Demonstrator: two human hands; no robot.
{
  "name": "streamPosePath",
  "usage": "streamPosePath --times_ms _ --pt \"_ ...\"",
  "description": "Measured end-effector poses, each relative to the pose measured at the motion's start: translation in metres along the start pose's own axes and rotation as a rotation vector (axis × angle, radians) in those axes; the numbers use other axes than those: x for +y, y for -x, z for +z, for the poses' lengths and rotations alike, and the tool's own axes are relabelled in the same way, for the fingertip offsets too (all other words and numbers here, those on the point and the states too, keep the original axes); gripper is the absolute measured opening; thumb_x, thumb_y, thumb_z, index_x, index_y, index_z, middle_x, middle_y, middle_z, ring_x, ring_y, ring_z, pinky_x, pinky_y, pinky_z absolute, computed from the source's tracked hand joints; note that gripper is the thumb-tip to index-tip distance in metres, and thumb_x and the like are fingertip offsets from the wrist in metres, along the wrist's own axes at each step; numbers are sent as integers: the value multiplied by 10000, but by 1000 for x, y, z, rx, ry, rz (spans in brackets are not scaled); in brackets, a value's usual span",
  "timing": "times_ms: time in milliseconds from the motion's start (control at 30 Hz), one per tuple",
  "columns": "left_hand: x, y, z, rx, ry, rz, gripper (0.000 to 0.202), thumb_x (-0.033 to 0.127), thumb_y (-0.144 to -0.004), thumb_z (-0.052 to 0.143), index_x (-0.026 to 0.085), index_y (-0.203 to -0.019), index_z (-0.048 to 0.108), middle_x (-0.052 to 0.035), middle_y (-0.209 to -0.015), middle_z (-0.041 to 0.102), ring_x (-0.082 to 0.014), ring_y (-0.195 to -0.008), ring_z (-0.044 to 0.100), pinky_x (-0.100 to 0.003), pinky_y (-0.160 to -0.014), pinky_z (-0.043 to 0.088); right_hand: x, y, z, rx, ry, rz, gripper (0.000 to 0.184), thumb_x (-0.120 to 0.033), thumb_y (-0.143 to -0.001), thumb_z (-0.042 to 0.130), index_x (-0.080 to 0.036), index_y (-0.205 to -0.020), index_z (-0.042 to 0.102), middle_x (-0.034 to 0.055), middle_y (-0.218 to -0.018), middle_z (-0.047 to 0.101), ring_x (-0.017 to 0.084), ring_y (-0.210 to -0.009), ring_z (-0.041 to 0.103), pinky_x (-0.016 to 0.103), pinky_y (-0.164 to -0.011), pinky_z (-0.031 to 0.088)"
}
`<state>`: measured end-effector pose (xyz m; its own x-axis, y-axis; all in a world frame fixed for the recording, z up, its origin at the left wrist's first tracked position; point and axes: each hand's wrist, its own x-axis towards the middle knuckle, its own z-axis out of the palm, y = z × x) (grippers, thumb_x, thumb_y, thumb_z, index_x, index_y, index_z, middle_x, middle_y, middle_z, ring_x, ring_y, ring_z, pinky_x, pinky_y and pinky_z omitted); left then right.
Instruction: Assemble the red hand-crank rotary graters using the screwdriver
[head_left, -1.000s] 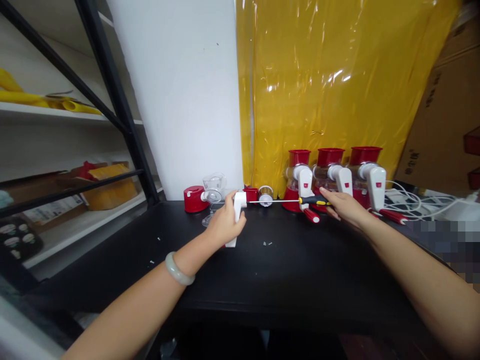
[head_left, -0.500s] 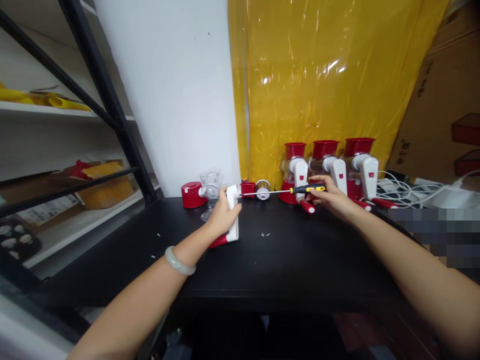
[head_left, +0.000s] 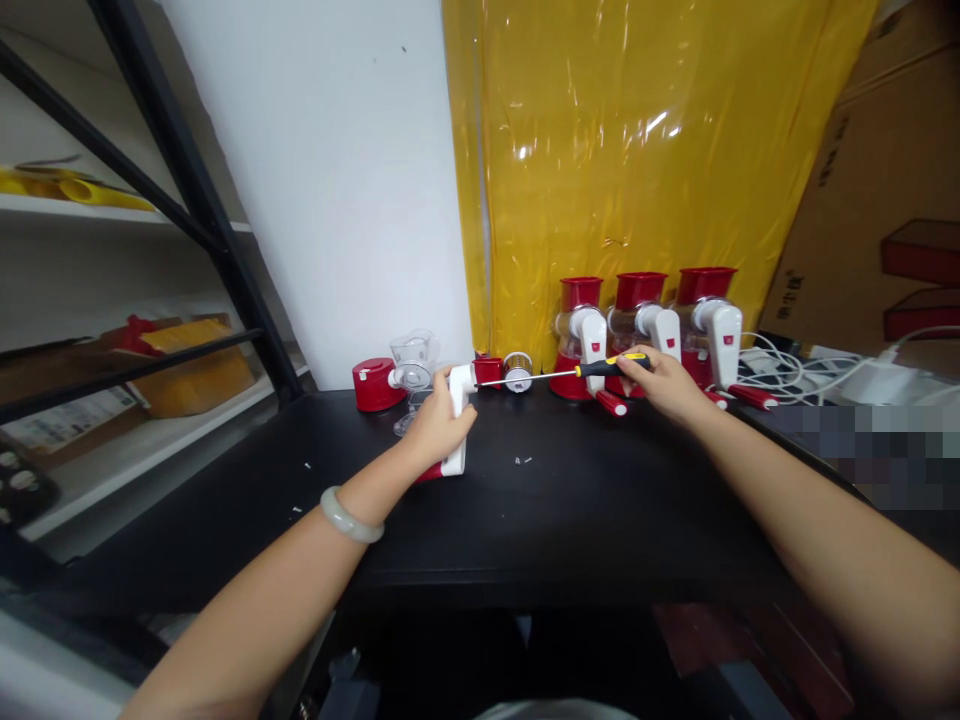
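Observation:
My left hand (head_left: 437,428) is closed around a white crank handle (head_left: 457,455) with a red grip, holding it upright above the black table. In my right hand (head_left: 651,378) is a screwdriver (head_left: 607,368) with a black and yellow handle, gripped by its rear end. Its long shaft runs level to the left, and the tip meets the upper end of the crank handle. Whether a screw sits at the tip is too small to tell. Behind my left hand stand a clear plastic grater body (head_left: 412,362) and a red base (head_left: 377,385).
Several small screws (head_left: 523,460) lie on the black table (head_left: 570,520). A metal grating drum (head_left: 517,371) and a red part (head_left: 488,372) are at the back. Three red-and-white rotary graters (head_left: 582,335) stand at the right, beside white cables (head_left: 787,375). A shelf rack (head_left: 225,270) is at the left.
The view has shifted slightly, moving everything a little left. My right hand's fingers have changed their hold at the end of the screwdriver handle. My left hand keeps its grip on the crank handle.

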<state>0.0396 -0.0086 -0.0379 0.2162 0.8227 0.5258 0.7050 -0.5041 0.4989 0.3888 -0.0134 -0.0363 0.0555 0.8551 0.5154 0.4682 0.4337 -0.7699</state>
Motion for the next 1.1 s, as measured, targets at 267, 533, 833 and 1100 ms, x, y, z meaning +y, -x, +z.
streamPosePath --times_ms 267,533,833,1100 --pt "12 7 -3 70 -132 101 668 270 -826 523 137 -1411 230 -195 -1180 585 -304 -893 658 -450 -805 502 7 -3 0 2 23 243 630 -785 -779 445 -196 -566 511 -4 -418 453 106 -402 402 279 -466 312" --pt "15 6 -6 74 -98 81 661 268 -826 527 127 -1403 236 -198 -1171 579 -298 -909 651 -453 -826 499 5 -2 11 34 -336 151 423 -632 -750 622 -217 -813 574 -5 -652 590 122 -537 545 260 -518 439" --pt "4 3 2 2 82 -42 584 211 -770 533 159 -1307 310 -112 -1091 602 -263 -983 622 -444 -933 461 4 2 7 -76 -514 174 423 -452 -657 800 -242 -943 570 12 -868 671 155 -709 668 350 -748 555" --pt "4 3 1 10 42 -29 598 224 -785 529 157 -1332 297 -120 -1069 606 -279 -964 634 -456 -911 474 12 -4 0 -88 -383 122 412 -524 -698 759 -214 -921 606 19 -794 685 148 -683 652 305 -698 533"
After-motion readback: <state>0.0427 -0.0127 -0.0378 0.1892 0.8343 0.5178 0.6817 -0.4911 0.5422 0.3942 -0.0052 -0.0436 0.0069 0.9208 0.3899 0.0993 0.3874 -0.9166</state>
